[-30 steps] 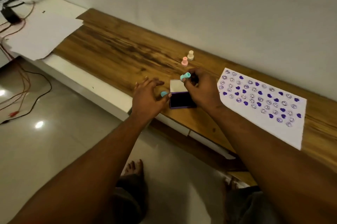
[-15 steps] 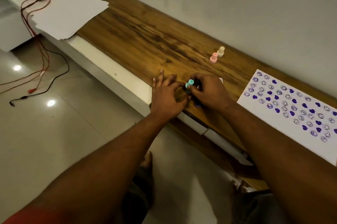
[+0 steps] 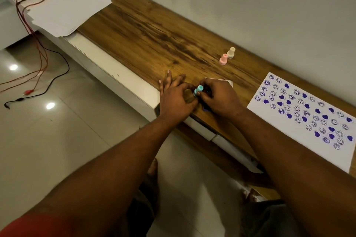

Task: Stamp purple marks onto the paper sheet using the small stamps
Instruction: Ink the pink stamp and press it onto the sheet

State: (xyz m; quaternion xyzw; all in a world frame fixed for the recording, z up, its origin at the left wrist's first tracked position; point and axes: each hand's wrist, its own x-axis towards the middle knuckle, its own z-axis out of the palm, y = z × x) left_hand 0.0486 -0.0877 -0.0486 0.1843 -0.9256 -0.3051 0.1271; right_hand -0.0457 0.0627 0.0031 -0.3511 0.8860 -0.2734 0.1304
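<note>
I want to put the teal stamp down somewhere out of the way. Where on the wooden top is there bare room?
The widest bare stretch of wooden top lies between the stack of white sheets and the pink stamp. It is crowded where the left hand and right hand meet around the teal stamp, and the stamped paper sheet covers the right.

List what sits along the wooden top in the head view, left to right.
Stack of white paper → left hand → teal stamp → right hand → pink stamp → cream stamp → stamped paper sheet. The ink pad is mostly hidden under the hands, so it is left out.
</note>
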